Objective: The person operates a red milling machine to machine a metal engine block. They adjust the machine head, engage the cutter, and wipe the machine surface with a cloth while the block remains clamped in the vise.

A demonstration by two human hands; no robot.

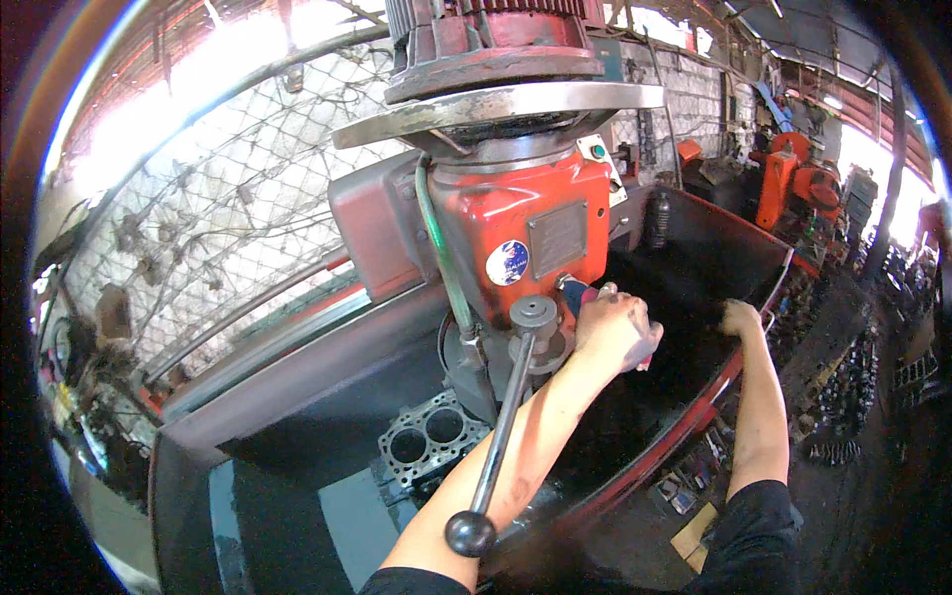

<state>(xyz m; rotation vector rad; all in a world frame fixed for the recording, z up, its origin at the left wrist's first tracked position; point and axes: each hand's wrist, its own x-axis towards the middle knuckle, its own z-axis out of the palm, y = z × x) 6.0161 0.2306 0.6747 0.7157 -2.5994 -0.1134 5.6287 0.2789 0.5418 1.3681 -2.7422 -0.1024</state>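
My left hand [617, 329] is closed around a blue-and-red thing [577, 295], held against the front of the red machine head [521, 233]. Most of that thing is hidden in my fist, so its kind is not clear. My right hand [740, 317] is at the far right rim of the dark machine trough [694, 392]; its fingers are lost in shadow. A lever with a black ball knob [470, 534] crosses in front of my left forearm. Below the head sits an engine block [428, 436] with round bores, partly hidden by my arm.
A green hose [436, 233] runs down the head's left side. Above sits a large metal ring [501, 111] under a motor [491, 40]. A dark bottle [658, 220] stands in the trough's back corner. Metal parts [843, 397] lie on the floor at right, near an orange machine [783, 183].
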